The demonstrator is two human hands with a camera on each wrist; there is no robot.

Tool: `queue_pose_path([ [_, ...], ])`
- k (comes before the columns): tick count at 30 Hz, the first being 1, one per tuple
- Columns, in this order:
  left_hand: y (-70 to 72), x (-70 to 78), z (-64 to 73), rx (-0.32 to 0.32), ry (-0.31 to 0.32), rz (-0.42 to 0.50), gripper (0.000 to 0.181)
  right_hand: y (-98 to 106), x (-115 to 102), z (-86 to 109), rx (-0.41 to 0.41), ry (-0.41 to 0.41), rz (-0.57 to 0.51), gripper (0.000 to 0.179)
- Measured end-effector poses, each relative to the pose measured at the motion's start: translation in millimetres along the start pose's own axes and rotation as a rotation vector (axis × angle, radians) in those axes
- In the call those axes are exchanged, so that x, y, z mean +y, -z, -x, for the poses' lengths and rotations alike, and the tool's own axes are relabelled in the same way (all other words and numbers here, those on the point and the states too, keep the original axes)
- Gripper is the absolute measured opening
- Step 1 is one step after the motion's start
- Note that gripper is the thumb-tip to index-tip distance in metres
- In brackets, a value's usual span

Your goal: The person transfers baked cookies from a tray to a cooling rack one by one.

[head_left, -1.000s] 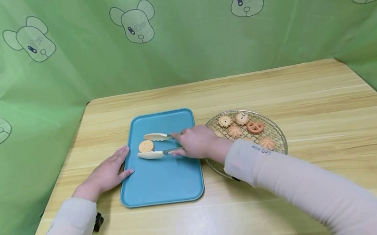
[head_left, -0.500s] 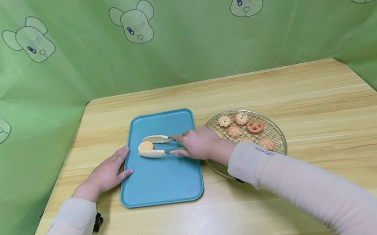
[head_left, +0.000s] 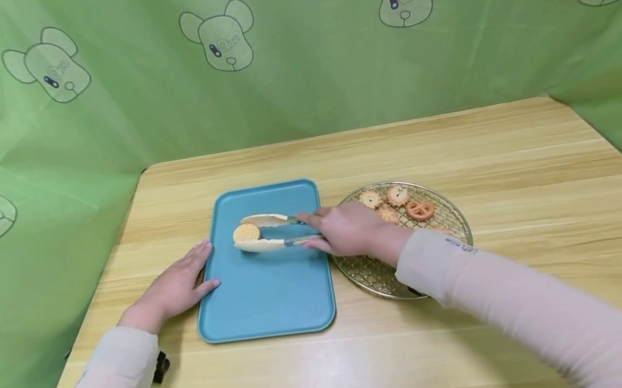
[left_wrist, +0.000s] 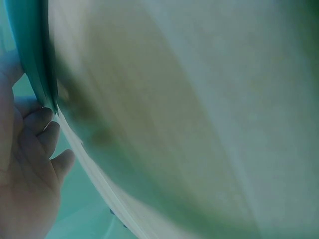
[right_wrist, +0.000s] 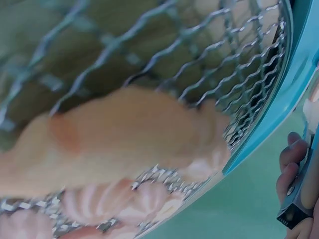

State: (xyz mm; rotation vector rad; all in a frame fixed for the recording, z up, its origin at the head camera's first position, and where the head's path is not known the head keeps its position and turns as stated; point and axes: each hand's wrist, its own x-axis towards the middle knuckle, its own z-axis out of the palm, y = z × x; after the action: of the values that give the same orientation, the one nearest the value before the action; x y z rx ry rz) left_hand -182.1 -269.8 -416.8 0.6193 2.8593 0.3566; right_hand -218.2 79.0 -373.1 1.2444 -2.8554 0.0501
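My right hand (head_left: 347, 229) grips a pair of tongs (head_left: 261, 245) with cream-coloured tips, reaching in over the blue tray (head_left: 267, 302). A round, dotted biscuit (head_left: 247, 233) sits between the tong tips, close over the tray. On the tray's left edge my left hand (head_left: 176, 286) rests with fingers stretched out. The left wrist view shows that hand (left_wrist: 32, 164) with its fingertips right at the tray's rim (left_wrist: 30, 45). At the right border of the right wrist view, fingers (right_wrist: 291, 159) curl round the tongs' handle.
A round wire rack (head_left: 375, 272) stands right of the tray, partly hidden by my right forearm. On it lie several biscuits (head_left: 370, 199) and a brown pretzel (head_left: 420, 209). The wooden table (head_left: 530, 186) reaches to a green curtain (head_left: 317, 77) around it.
The tongs have closed in on the biscuit, and both have shifted a little to the right and away from me. My right hand has drawn back rightward; the left hand has stayed put.
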Motion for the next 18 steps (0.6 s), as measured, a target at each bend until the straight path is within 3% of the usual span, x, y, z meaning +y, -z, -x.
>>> queue_pose_path([
  [7, -0.6, 0.1, -0.7, 0.002, -0.002, -0.004, 0.074, 2, 17, 13.2, 0.102, 0.065, -0.001, 0.061],
  [18, -1.1, 1.1, -1.9, 0.002, -0.002, -0.001, 0.075, 7, 40, 34.9, 0.134, 0.073, -0.031, 0.061],
])
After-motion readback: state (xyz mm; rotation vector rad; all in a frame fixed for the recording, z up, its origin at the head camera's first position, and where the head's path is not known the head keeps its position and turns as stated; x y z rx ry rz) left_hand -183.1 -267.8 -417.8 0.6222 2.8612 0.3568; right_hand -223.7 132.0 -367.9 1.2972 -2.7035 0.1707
